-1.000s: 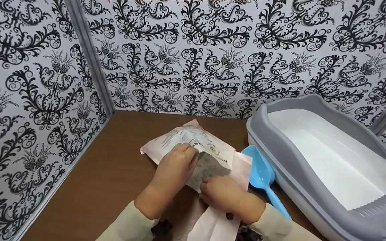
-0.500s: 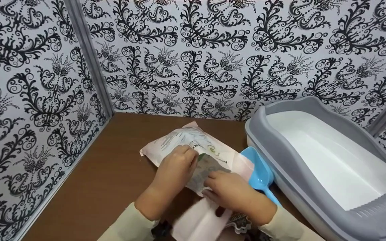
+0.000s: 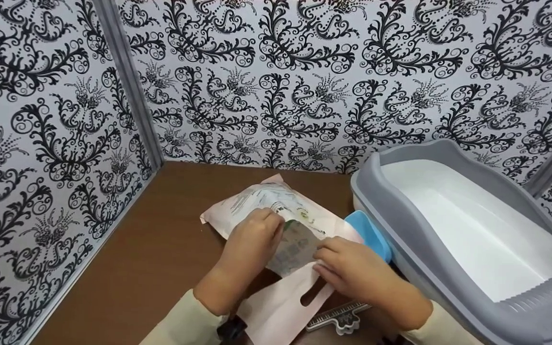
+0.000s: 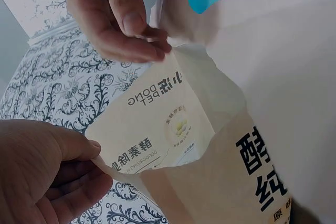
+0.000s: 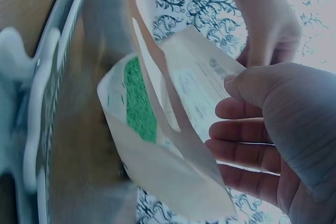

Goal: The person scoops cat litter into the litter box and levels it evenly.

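Observation:
A pale pink printed bag (image 3: 257,196) lies on the brown table, its top end torn along the edge. In the left wrist view its printed walls (image 4: 157,119) stand apart at the mouth. My left hand (image 3: 252,239) pinches one side of the mouth between thumb and fingers. At the opposite corner my right hand (image 3: 352,270) pinches the bag's edge, where a top flap (image 3: 276,306) with a slot-shaped handle hole hangs toward me. In the right wrist view, a green patch (image 5: 139,100) is printed on the bag.
A grey-rimmed white litter box (image 3: 400,201) stands at the right. Between it and the bag lies a blue scoop (image 3: 372,239), partly covered. Below the right hand is a pale toothed strip (image 3: 338,316) with a scalloped edge. Patterned panels rise behind and left of the table.
My right hand has moved to the right and slightly up along the bag's torn edge. The flap has swung clear, exposing its hole and the toothed strip. The left hand keeps its place.

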Tool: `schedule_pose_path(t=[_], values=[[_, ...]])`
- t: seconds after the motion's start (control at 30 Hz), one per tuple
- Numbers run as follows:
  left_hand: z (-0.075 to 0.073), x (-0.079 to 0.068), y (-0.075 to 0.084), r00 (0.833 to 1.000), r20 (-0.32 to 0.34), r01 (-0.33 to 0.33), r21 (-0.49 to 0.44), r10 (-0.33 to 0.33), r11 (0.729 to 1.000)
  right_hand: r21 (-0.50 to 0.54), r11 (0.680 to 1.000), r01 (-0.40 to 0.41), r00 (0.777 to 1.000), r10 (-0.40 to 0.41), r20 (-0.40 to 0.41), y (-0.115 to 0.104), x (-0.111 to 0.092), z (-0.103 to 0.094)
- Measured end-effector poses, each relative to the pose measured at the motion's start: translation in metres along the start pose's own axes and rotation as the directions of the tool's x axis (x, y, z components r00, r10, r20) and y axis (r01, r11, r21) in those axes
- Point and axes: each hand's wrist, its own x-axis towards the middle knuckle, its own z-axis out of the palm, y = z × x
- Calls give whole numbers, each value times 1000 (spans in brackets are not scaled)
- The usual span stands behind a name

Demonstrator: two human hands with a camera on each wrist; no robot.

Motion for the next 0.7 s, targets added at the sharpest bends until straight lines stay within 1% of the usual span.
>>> schedule_pose_path(t=[0.13,0.23,0.33,0.43,0.5,0.6,0.67,0.7], values=[[-1,1,0,1000,-6,-2,-10,2,1000,-26,1000,14,997,-16,-75,8,-13,-7],[-1,1,0,1000,-3,4,-13,-4,1000,-42,999,20,991,-26,-133,14,-23,-9],[0,0,1,1000,2,13,-9,-13,1000,-58,998,12,985,-22,-170,16,-31,-10],[1,-1,1,1000,3,20,-7,-20,1000,-75,997,-8,983,-6,-181,17,-39,-10],[1,-1,1,1000,2,21,-8,-21,1000,-98,994,-44,985,26,-173,18,-43,-11],[1,0,1,1000,1,20,-8,-20,1000,-138,980,-142,982,122,-143,18,-50,-15],[1,0,1,1000,1,19,-7,-19,1000,-158,961,-226,972,211,-108,17,-54,-18],[1,0,1,1000,2,19,-8,-19,1000,-165,948,-272,962,260,-88,17,-55,-20]])
